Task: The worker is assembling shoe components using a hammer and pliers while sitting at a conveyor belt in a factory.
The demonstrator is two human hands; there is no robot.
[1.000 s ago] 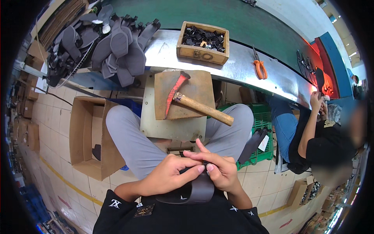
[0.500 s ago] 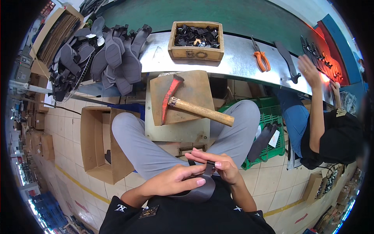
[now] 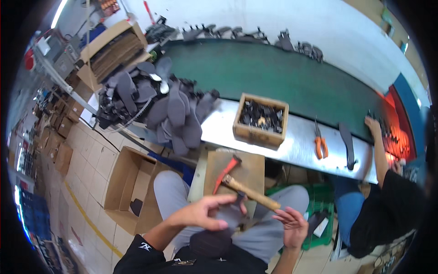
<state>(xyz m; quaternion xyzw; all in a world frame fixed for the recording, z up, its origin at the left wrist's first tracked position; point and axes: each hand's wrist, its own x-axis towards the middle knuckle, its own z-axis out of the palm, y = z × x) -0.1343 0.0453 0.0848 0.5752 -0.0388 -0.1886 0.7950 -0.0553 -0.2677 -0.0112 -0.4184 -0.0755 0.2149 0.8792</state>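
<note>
Fingers of L hand (image 3: 200,215) hold sole (image 3: 232,215) nr front edge of board (image 3: 253,166); R hand (image 3: 294,229) wide, empty. Prob. mid-handling; next needs steady grip.

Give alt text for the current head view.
The left hand holds a blurred dark grey piece; the open right hand is near a red-headed hammer on a board. Beyond are a box of black parts and orange-handled pliers.

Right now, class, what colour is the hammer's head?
The hammer's head is mostly red; best in head view.
</note>
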